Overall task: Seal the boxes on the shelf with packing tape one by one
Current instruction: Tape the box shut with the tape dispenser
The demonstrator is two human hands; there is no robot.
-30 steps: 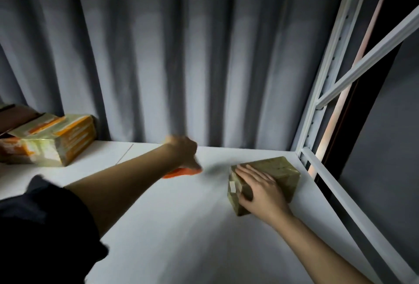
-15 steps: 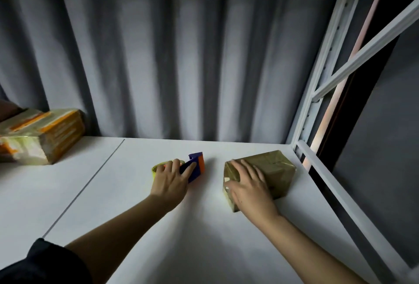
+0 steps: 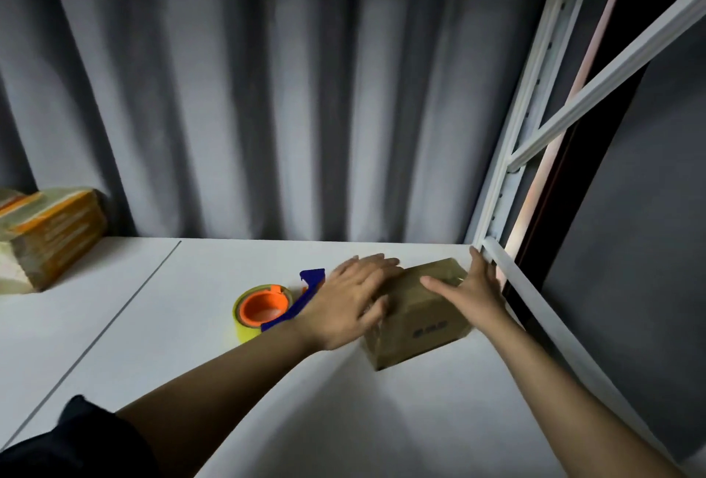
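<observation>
Seen from above, looking down along two bare forearms onto a white shelf (image 3: 133,328). Near the right rear corner, a small brown cardboard box (image 3: 418,315), lying at an angle to the shelf edge, with a dark printed mark on its near side. On the box's left top edge, the left hand (image 3: 349,305), fingers straight and loosely spread, palm down, touching the cardboard and the left upper corner. On the box's right side, the right hand (image 3: 475,292), fingers likewise straight and spread, thumb stretched across the top, the other fingers reaching toward the far right corner. Neither grip curled round the box; both flat against it.

Just left of the left wrist, resting on the shelf, a tape dispenser (image 3: 267,307): a roll of yellowish clear tape on an orange core, with a blue handle partly hidden behind the hand. Apart from the box, not held.

At the far left, partly cut off by the frame, a stack of tape-wrapped boxes (image 3: 53,237) with orange stripes, well apart from the hands. Behind the shelf, a grey pleated curtain (image 3: 267,95). On the right, white metal shelf uprights (image 3: 523,126) with a slanted brace. At lower left, a dark sleeve (image 3: 76,443).
</observation>
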